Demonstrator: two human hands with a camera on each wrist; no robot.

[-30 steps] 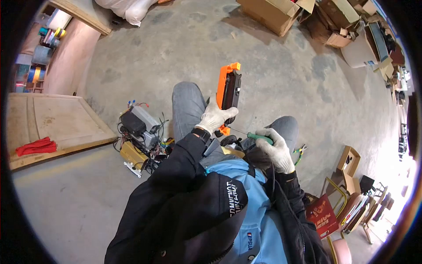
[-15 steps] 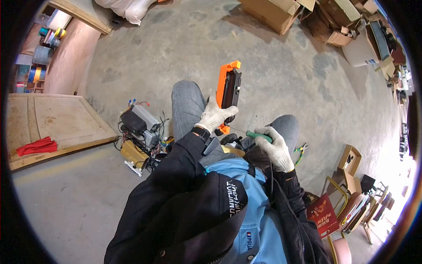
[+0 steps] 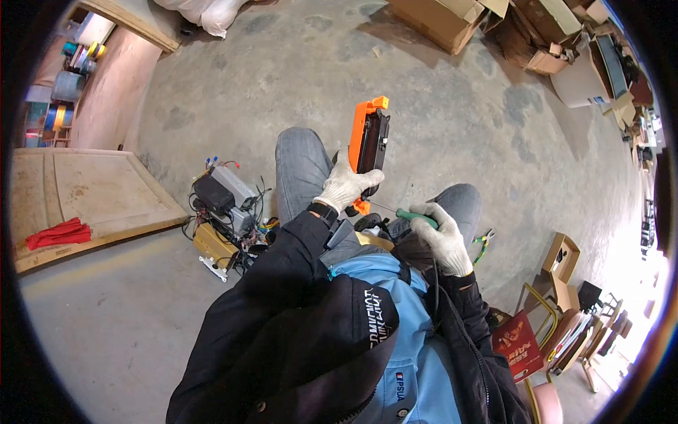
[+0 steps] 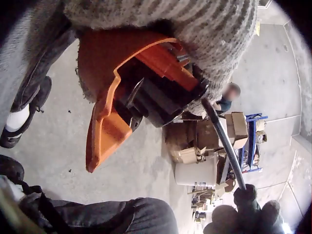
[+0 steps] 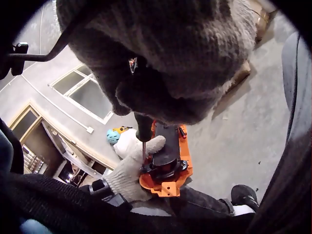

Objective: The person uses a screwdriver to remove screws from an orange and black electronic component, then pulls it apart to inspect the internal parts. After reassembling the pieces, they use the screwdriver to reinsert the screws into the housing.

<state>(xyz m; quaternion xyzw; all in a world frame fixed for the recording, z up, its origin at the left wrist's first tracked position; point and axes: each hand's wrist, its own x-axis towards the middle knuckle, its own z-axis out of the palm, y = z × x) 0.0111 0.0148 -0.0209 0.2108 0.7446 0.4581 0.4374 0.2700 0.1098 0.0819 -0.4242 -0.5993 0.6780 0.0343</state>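
Note:
My gloved left hand (image 3: 346,186) grips a long orange casing (image 3: 358,131) near its lower end, thumb across the black insert (image 3: 373,145). The casing stands out over the floor between my knees. A screwdriver (image 3: 417,218) with a green handle is held in my gloved right hand (image 3: 448,239), fingers curled round it. Its shaft (image 4: 225,141) reaches the black part at the casing's near end in the left wrist view. From the right wrist, the shaft runs beside my left thumb; the tip is hidden there.
Left of my leg lies a heap of wired electronic parts (image 3: 226,205). Green-handled pliers (image 3: 483,244) rest on the floor at the right. A wooden panel (image 3: 99,187) carries red gloves (image 3: 59,234). Cardboard boxes (image 3: 438,21) stand at the back; an open small box (image 3: 562,258) lies right.
Both hands keep nearly the same place, with the screwdriver still against the casing's near end. The view shifts only slightly.

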